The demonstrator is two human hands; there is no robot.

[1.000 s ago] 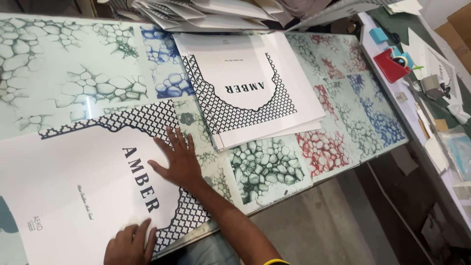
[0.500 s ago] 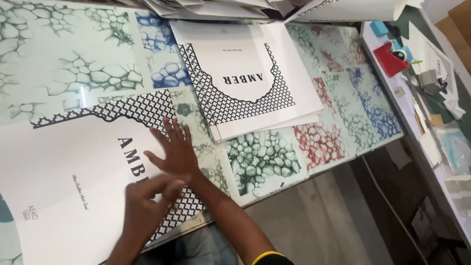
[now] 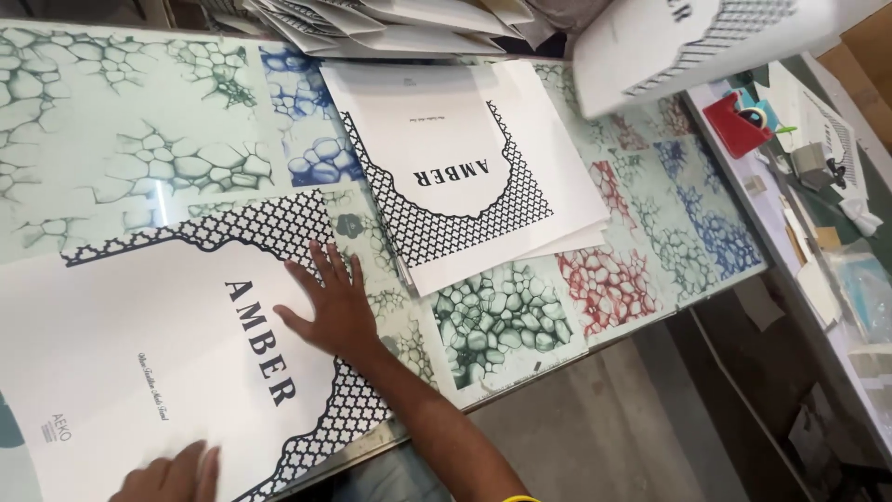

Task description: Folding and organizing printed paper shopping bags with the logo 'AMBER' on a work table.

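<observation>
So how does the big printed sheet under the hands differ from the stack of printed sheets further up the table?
The large sheet is a single piece, held flat by the right hand and the left hand; the stack of sheets is several fanned layers that no hand touches. The large sheet looks bigger and runs off the frame; the stack shows whole. Both are white with a black lattice border.

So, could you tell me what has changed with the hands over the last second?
The left hand came up beside the right hand half a second ago and has dropped back to the sheet's near edge. The right hand has stayed flat, fingers spread, on the large white printed sheet. Neither grips anything. The stack of printed sheets lies unmoved.
</observation>
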